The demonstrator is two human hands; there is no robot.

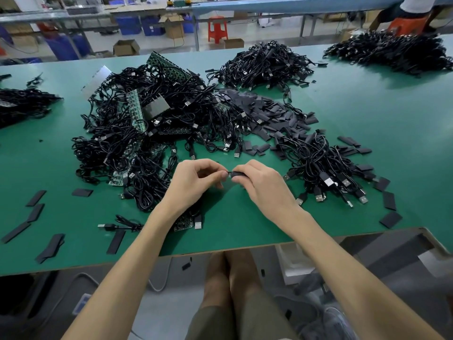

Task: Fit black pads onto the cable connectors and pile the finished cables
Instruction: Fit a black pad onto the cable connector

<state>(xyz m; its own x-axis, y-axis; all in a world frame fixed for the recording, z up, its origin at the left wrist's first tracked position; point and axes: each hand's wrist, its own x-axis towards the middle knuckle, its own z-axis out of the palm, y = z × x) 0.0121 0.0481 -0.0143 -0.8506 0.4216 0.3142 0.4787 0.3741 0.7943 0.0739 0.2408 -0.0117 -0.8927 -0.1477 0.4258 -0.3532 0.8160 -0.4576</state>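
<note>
The wide green counter (343,123) has a smooth, matt top with a soft sheen under the lights, and its near edge shows a raw, pale fibreboard core. The thin black plastic-sheathed cables (115,148) heaped on it look smooth and slightly glossy. Their plug ends (319,198) are bright bare metal set in black moulded plastic. The flat black rectangular pads (267,106) are dull and matt. The green circuit boards (134,104) among the cables look hard and lacquered. Beyond, the brown boxes (126,47) are matt cardboard and the red stool (217,29) is smooth plastic.
</note>
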